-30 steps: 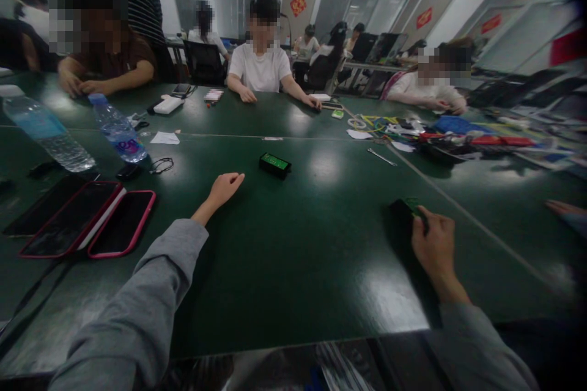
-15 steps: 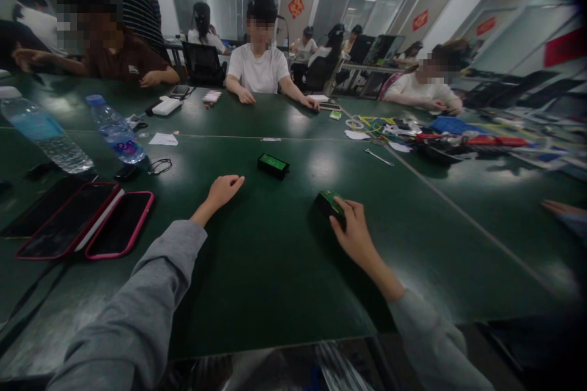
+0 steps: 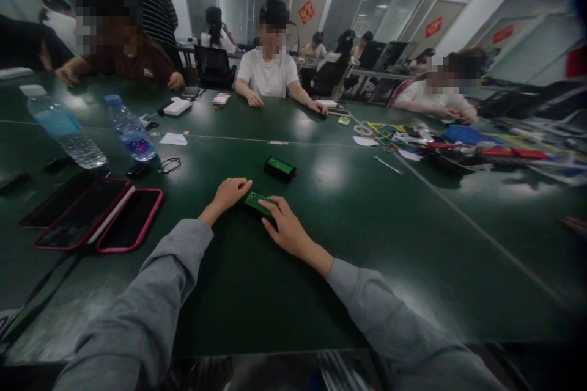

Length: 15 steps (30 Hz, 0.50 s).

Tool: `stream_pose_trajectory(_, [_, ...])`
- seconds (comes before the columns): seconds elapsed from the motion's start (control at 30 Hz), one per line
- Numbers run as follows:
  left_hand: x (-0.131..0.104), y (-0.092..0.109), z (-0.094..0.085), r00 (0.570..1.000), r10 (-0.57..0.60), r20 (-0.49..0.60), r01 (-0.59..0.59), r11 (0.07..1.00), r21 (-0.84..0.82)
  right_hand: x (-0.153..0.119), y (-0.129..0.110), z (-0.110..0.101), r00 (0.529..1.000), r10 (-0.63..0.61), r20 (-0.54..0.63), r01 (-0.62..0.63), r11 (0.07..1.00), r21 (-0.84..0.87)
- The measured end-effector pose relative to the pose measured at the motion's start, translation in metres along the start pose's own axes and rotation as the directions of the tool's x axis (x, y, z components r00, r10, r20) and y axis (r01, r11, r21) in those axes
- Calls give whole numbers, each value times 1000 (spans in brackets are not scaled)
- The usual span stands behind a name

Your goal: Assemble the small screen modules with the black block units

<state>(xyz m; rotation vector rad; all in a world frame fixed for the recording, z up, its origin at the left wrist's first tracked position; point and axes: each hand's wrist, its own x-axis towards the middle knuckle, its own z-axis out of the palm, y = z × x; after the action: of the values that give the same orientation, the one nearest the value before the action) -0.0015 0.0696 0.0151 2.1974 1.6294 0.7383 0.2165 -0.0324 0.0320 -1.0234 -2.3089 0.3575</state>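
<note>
My right hand (image 3: 290, 229) grips a black box with a green circuit board (image 3: 255, 200) in its open top, its fingers over the right end and upper face. The box is low over the table; I cannot tell whether it touches the surface. My left hand (image 3: 226, 194) is closed in a loose fist right by the box's left end; whatever its fingers hold, if anything, is hidden. Just beyond both hands, a second black box with a green circuit board (image 3: 280, 167) rests on the dark green table (image 3: 257, 305).
Phones, among them a pink-edged phone (image 3: 131, 220), lie at left before a blue-capped bottle (image 3: 131, 128) and a white-capped bottle (image 3: 68, 131). A wrench (image 3: 387, 165) lies at right near a heap of cables and tools (image 3: 481, 146). Co-workers sit around the table.
My right hand has carried the black box with its circuit board leftward, up beside my left hand. My left hand stays closed in about the same place. The view has shifted slightly.
</note>
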Motion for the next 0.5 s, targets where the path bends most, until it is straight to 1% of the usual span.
stream_pose_trajectory(0.13, [-1,2,-1,1000,3,24,-4,1000,20,5,3,5,1000,-5,-5,5,1000,-13])
stream_pose_trajectory(0.33, [0,2,-1,999,17,47,-19,999,31,3,4,2,1000,-6,2,6,1000,3])
stream_pose_trajectory(0.5, [-1,2,0,999,20,45,-22,999,44,4,3,1,1000,-2,2,2,1000,19])
